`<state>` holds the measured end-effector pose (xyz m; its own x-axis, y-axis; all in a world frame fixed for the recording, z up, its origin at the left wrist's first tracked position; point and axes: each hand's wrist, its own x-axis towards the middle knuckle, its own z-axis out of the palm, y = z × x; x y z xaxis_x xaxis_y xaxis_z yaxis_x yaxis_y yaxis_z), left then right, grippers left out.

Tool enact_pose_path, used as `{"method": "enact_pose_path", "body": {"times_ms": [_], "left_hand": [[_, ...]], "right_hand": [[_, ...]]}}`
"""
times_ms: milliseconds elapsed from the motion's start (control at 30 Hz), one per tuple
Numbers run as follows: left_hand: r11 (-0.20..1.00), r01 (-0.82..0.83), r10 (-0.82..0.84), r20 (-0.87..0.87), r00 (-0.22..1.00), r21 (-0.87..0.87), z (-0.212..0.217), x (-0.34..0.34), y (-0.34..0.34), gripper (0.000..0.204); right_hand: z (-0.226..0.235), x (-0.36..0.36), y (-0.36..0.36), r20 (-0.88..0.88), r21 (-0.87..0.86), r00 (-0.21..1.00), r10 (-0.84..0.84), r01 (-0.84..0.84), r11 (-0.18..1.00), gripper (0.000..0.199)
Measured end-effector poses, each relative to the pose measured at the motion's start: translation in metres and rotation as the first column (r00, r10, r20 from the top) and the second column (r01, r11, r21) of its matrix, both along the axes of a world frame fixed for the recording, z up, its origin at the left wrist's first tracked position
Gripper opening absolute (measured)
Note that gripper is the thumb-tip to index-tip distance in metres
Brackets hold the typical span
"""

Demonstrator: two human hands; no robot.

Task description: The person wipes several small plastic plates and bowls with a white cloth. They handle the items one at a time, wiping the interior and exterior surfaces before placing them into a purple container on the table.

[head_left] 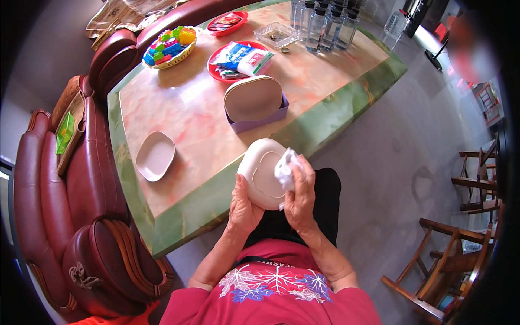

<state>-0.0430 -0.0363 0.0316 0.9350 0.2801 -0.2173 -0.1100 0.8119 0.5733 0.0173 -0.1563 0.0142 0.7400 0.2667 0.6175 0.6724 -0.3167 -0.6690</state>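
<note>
- The pale plate (255, 172) is held in front of the body, beside the green edge of the table (200, 141); whether that edge is touched cannot be told.
- The plate's lower left rim is gripped by the left hand (246, 210), with the thumb laid along the side.
- A crumpled white wad (286, 169), cloth or tissue, is pinched in the right hand (300, 194) and laid against the plate's right part.
- Wiping is judged to be the step in hand; a raised outline is shown on the upturned face, presumably the underside.
- For the next move, a steady left grip and light pressure along the rim are judged to be called for.
- 1 similar plate (155, 156) is set apart on the table's left; others (253, 99) are stood in 1 purple box (262, 122), their count unclear.
</note>
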Motion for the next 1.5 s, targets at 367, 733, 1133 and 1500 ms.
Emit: {"method": "enact_pose_path", "body": {"times_ms": [367,733,1133,1500], "left_hand": [[0.997,0.072,-0.072,0.067,0.995,0.001,-0.033,-0.003,-0.004,0.055],[0.850,0.201,-0.187,-0.078,0.979,0.487,0.001,-0.011,-0.009,0.040],[-0.497,-0.232,-0.259,0.111,0.959,0.836,0.018,0.014,-0.015,0.046],[0.904,0.177,-0.073,-0.269,0.960,0.388,0.014,0.008,0.026,0.060]], "right_hand": [[0.039,0.005,0.014,0.192,-0.204,0.974,0.122,-0.082,0.976,0.036],[0.041,0.032,-0.006,-0.039,0.035,0.992,0.117,-0.115,0.993,0.042],[0.048,0.017,-0.012,-0.502,0.458,0.846,0.178,0.085,0.885,0.051],[0.022,0.022,-0.016,-0.570,0.528,0.761,0.310,0.050,0.848,0.035]]}}
